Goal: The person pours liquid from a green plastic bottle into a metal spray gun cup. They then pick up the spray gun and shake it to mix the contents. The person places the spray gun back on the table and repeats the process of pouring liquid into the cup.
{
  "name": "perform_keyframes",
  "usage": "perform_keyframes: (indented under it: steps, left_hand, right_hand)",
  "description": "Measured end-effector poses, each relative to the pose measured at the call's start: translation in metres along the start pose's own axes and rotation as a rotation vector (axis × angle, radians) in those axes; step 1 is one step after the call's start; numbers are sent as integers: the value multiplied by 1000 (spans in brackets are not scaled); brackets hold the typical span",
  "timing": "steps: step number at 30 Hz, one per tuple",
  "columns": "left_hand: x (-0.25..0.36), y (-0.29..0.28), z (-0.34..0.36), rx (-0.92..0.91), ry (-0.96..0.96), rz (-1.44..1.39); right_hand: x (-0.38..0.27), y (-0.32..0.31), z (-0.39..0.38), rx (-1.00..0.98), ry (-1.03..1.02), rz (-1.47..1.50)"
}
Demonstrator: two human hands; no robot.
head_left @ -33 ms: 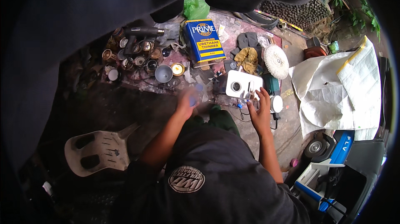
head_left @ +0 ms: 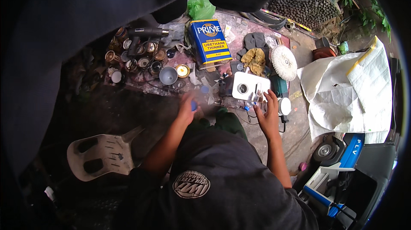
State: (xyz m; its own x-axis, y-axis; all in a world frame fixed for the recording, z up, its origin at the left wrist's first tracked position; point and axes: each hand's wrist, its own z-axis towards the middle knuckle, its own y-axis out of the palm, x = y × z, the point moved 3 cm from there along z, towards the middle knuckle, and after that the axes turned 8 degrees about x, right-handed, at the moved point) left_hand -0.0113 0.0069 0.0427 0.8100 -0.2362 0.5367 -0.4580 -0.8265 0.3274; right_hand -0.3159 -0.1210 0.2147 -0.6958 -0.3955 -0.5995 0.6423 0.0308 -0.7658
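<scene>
My left hand, blurred by motion at the table's near edge, has its fingers closed around a small blue object. Just above it is another blurred blue round item with something translucent. My right hand has its fingers spread at the lower right corner of a white flat device with a round dark center; whether they touch it is unclear. Beside those fingers sit a white lidded tub and a small blue cap. A grey cup and an open tin stand farther left.
The cluttered table holds a blue-yellow can, green bag, heat gun, several jars, rags and a white round pad. A plastic chair stands lower left; a white sheet and wheeled blue object lie right.
My left hand has shifted slightly down and left with the blue object. My right hand looks almost unchanged.
</scene>
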Motion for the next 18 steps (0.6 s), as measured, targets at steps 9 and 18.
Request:
perform_keyframes:
  steps: [9, 18]
  left_hand:
    - [5, -51, 81, 343, 110, -72]
    - [3, -46, 66, 280, 93, -150]
  right_hand:
    - [21, 10, 61, -313, -377, -348]
    - [36, 29, 99, -534, -637, -449]
